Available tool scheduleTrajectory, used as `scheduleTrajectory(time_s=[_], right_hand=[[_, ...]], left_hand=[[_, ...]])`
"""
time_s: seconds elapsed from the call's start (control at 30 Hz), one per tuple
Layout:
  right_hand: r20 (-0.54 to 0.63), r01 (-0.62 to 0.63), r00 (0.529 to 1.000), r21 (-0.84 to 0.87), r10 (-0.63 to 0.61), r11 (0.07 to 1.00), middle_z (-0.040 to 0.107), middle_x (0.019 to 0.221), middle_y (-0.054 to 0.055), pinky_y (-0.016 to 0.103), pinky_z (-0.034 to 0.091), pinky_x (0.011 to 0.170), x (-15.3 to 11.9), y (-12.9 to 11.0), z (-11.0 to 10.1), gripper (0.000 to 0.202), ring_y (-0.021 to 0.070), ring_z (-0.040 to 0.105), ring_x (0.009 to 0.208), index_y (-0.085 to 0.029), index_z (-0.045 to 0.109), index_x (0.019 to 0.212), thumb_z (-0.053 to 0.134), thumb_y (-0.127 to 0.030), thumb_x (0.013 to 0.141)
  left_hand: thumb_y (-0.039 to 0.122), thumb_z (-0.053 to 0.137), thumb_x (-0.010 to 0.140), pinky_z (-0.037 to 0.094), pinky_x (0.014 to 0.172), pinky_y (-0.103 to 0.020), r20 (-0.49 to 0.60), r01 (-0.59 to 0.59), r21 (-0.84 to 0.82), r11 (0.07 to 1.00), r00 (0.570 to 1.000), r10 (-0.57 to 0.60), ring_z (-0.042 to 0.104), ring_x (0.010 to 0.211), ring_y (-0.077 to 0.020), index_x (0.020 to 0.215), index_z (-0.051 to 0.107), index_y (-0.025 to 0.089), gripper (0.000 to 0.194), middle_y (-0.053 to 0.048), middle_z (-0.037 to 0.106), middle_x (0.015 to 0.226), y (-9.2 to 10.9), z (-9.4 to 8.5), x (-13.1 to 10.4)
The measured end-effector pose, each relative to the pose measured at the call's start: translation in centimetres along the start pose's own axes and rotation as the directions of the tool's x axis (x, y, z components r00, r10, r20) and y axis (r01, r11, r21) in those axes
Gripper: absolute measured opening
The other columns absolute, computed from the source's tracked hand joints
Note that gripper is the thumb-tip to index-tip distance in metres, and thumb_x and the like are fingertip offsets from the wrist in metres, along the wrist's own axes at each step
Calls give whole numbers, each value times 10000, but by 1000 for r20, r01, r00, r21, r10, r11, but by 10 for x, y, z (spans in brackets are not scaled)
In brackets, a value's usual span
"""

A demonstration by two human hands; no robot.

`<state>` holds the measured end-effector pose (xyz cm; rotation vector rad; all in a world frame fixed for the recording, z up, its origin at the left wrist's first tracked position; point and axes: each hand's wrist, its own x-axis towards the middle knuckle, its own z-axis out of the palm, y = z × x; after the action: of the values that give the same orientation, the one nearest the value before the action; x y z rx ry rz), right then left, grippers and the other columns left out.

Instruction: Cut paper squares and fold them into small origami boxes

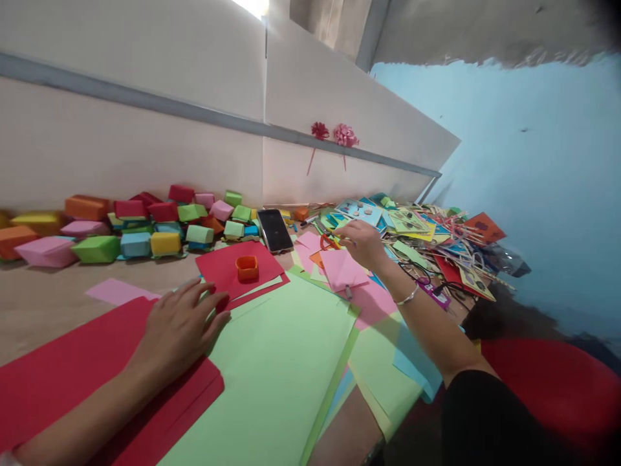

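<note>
My left hand (182, 320) lies with its fingers stretched out over red paper (87, 349) and the edge of a large light green sheet (272, 349). Just beyond its fingertips, a small orange folded paper ring (247, 268) sits on a red square of paper (216, 264). My right hand (361, 243) reaches across the table with bent fingers, its fingertips at a pair of scissors (330, 243) with orange handles. Whether the fingers grip the scissors, I cannot tell. Below that hand lies a folded pink paper (342, 268).
Several coloured paper boxes (97, 249) are piled along the white panel at the left. A phone (275, 230) lies behind the red square. Paper cards and sticks (412, 223) heap up at the right, with a purple power strip (439, 296). A red chair (548, 382) stands beside the table.
</note>
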<state>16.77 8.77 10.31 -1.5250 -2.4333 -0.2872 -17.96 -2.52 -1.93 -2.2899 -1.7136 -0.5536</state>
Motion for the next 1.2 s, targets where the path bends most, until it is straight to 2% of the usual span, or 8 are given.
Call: scheduleTrajectory(time_s=[0.17, 0.3, 0.6, 0.7, 0.77, 0.87, 1.07, 1.2], right_hand=[[346, 67, 937, -45, -47, 997, 736, 1003, 95, 252, 441, 697, 21, 2, 23, 468, 208, 657, 851, -207, 564, 1339, 610, -154, 876], [393, 50, 919, -70, -19, 996, 741, 784, 37, 217, 418, 636, 38, -2, 29, 240, 167, 642, 692, -180, 738, 962, 714, -105, 735], [-263, -74, 965, -200, 20, 977, 654, 1137, 181, 376, 377, 892, 39, -52, -58, 351, 281, 542, 1111, -122, 607, 1162, 318, -115, 964], [-149, 259, 953, -40, -262, 965, 699, 875, 76, 291, 395, 690, 17, -99, -66, 216, 200, 604, 807, -161, 662, 932, 459, -105, 883], [167, 521, 823, 157, -543, 839, 699, 799, 18, 251, 352, 581, 1, -132, -57, 156, 152, 583, 699, -191, 665, 844, 524, -124, 850], [304, 609, 661, 318, -686, 727, 719, 821, 0, 251, 284, 484, -15, -172, -31, 168, 143, 560, 623, -215, 670, 900, 520, -148, 862], [215, 498, 736, 472, -643, 728, 733, 892, 43, 243, 395, 515, -18, -181, 14, 383, 167, 633, 711, -183, 595, 1165, 601, -69, 800], [-146, 610, 762, 487, -631, 625, 720, 1010, 65, 301, 510, 788, -20, -146, 20, 483, 172, 648, 920, -176, 538, 1279, 431, 29, 855]], left_hand=[[394, 411, 925, 444, 936, -528, -51, -14, -39, 999, 999, 12, 555, 1186, -400, 1045, 712, 145, 408, -214, 647, 1208, -1, 1, 0], [385, 392, 934, 456, 908, -539, -89, -26, -57, 998, 996, 21, 581, 1136, -397, 1017, 714, 156, 404, -213, 657, 1180, -1, 1, -1], [449, 382, 933, 396, 1026, -585, -173, 80, -371, 925, 973, -153, 494, 1278, -397, 1009, 704, 180, 427, -200, 653, 1201, 8, -17, 3], [568, 458, 892, 395, 1065, -530, -38, 192, -723, 664, 948, -315, 552, 1228, -341, 1030, 695, 197, 461, -155, 665, 1227, 19, -38, 5], [683, 453, 852, 486, 980, -477, 277, 350, -919, 181, 900, -337, 635, 1113, -317, 1036, 689, 192, 575, -154, 698, 1174, 29, -48, 5], [807, 531, 724, 554, 851, -459, 636, 610, -718, -335, 771, 41, 694, 970, -327, 1015, 708, 181, 713, -149, 743, 1064, 40, -54, 0], [360, 883, 597, 571, 788, -338, 625, 587, -599, -545, 768, 140, 722, 842, -263, 946, 726, 160, 431, -81, 765, 843, 39, -49, -8], [63, 795, 604, 573, 676, -282, 666, 586, -610, -534, 744, 56, 718, 734, -213, 975, 697, 135, 390, -74, 756, 842, 37, -45, -2]])
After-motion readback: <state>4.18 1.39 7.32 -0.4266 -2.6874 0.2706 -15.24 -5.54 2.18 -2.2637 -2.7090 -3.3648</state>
